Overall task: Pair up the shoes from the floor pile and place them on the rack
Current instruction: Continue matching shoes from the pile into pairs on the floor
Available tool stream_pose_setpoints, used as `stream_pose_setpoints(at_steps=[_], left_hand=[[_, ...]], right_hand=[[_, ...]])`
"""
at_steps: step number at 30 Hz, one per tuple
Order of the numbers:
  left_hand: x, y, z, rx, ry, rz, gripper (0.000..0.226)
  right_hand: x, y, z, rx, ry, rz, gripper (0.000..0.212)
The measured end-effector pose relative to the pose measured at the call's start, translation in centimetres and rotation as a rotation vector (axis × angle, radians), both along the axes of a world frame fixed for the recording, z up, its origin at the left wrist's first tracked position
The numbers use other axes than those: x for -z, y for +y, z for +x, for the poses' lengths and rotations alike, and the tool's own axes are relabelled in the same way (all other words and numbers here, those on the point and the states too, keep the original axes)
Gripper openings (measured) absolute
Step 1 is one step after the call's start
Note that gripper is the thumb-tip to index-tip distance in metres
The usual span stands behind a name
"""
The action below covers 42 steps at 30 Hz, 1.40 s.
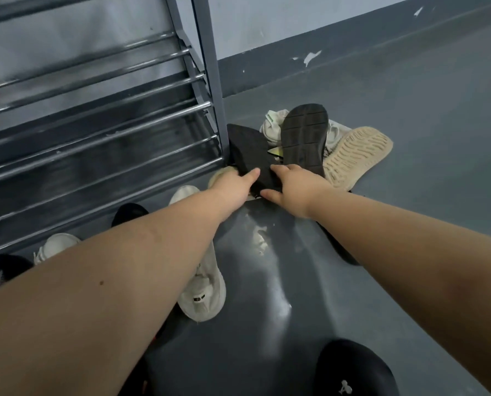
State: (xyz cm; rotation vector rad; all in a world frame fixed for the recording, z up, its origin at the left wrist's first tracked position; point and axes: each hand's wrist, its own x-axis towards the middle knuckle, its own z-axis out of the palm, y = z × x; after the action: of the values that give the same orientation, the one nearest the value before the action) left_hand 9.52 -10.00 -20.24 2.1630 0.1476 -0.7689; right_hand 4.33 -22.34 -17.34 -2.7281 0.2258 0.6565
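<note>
A flat black shoe (248,151) lies sole-up against the foot of the rack (95,115). My left hand (232,185) and my right hand (288,187) both grip its near end, thumbs on top. Just behind it, a second black shoe (304,135) rests sole-up on a beige-soled shoe (355,155) and a white sneaker (272,121). A white sneaker (204,292) lies under my left forearm. Along the rack's base sit another white shoe (57,247) and dark shoes (128,214).
The rack's metal bars fill the left of the view, with its grey upright post (210,67) beside the pile. A grey wall with a dark skirting runs behind. A black rounded thing (352,370) is at the bottom edge. Grey floor stretches to the right.
</note>
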Motion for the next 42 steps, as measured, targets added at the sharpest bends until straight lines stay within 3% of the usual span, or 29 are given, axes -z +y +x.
stream_pose_setpoints(at_steps=[4, 7, 12, 16, 20, 23, 26, 29, 32, 35, 37, 42], left_hand=[[-0.4, -0.8, 0.6, -0.291, 0.185, -0.250, 0.039], [-0.5, -0.7, 0.7, -0.328, 0.235, -0.332, 0.036], [-1.5, 0.7, 0.1, -0.346, 0.260, -0.457, 0.029], [-2.5, 1.5, -0.9, -0.342, 0.220, -0.478, 0.026], [-3.5, 2.6, -3.1, -0.229, 0.171, -0.515, 0.013], [-4.3, 4.0, -5.5, -0.086, 0.072, -0.540, 0.030], [-4.7, 5.6, -7.9, 0.129, -0.139, -0.376, 0.054], [-5.2, 6.7, -10.5, 0.217, -0.158, -0.383, 0.066], [-4.5, 7.8, -12.6, 0.001, -0.076, -0.443, 0.059], [-3.1, 8.9, -14.0, -0.270, 0.326, -0.578, 0.048], [-2.0, 9.3, -14.9, -0.335, 0.532, -0.693, 0.045], [0.1, 10.4, -15.7, -0.400, 0.470, -0.720, 0.033]], right_hand=[[-0.1, 0.3, 0.3, 0.318, -0.099, 0.284, 0.062], [0.3, 0.3, 0.1, 0.467, -0.126, 0.434, 0.071], [0.5, 0.9, -0.2, 0.743, -0.176, 0.708, 0.067], [0.0, 1.5, -0.1, 0.864, -0.207, 0.742, 0.064], [-1.1, 2.6, -2.1, 0.894, -0.175, 0.728, 0.061], [-1.8, 4.1, -4.8, 0.966, -0.055, 0.835, 0.078], [-1.5, 5.5, -7.4, 1.028, 0.097, 1.071, 0.063], [-1.2, 6.5, -9.9, 1.094, 0.172, 1.252, 0.042], [-0.9, 6.4, -12.0, 1.140, 0.242, 1.409, 0.058], [-0.3, 7.0, -14.0, 1.139, 0.366, 1.543, 0.077], [0.1, 7.5, -14.9, 1.073, 0.420, 1.523, 0.075], [1.2, 7.3, -15.2, 1.018, 0.316, 1.362, 0.040]])
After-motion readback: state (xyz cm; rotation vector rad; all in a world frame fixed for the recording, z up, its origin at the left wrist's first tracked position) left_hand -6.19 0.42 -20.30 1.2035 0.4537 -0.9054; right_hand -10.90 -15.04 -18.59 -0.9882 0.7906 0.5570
